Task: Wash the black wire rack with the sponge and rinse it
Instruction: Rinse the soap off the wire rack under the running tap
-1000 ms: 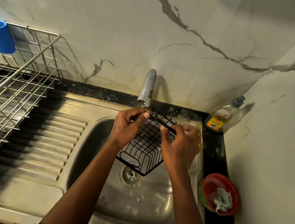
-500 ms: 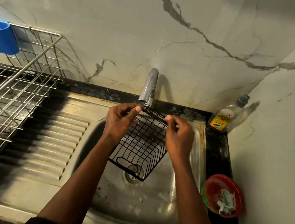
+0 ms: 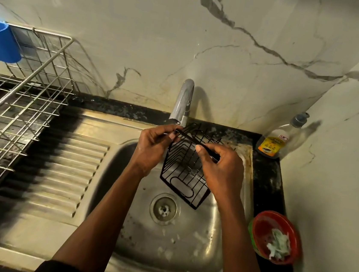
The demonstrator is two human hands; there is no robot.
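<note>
Both hands up over the sink basin (image 3: 182, 257). My left hand (image 3: 152, 149) has thumb and fingertips curled in a pinch on the top rim of the black wire rack (image 3: 181, 176), right under the spout of the steel faucet (image 3: 183, 100). My right hand (image 3: 222, 171) pinches the same rim a little further along, thumb on top, fingers wrapped behind the wire.

The rack hangs tilted from my fingers, clear of the basin floor. Its lower end, with the oval loop, sits just above and beside the drain (image 3: 163, 209).

Beyond my right fingers, in the counter corner: a dish soap bottle (image 3: 275, 141). Near my right forearm: a red strainer bowl (image 3: 263, 228) holding pale scraps. Well off from my left fingers: a steel dish drainer (image 3: 21, 104) with a blue cup (image 3: 0, 41) on its edge.
</note>
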